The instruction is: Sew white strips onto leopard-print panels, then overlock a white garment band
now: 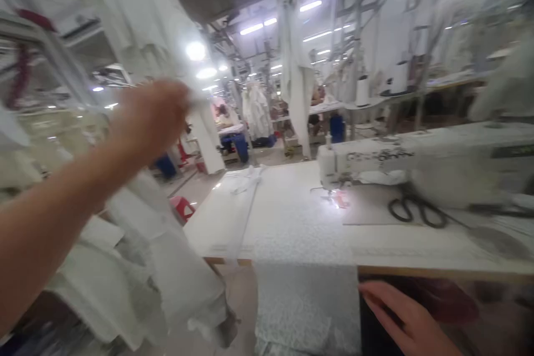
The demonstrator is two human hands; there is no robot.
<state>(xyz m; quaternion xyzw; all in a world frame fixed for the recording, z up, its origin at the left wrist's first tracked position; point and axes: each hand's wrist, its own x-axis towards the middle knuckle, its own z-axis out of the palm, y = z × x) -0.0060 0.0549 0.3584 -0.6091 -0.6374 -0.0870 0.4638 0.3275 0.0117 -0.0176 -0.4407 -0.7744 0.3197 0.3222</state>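
My left hand (156, 114) is raised at the left, smeared by motion, in front of hanging white cloth (137, 16). Whether its fingers grip that cloth cannot be made out. Low at the right, my right hand (403, 314) has its thumb and forefinger tips together at the edge of a pale patterned fabric (306, 289). This fabric lies across the white sewing table (217, 222) and hangs down over its front edge. Its far end reaches the lit needle area of a white sewing machine (375, 158).
Black-handled scissors (417, 212) lie beside the machine. A small white cloth piece (246, 179) rests at the table's far left corner. White garments (167, 261) hang left of the table. Thread cones (362, 92), more worktables and people are behind.
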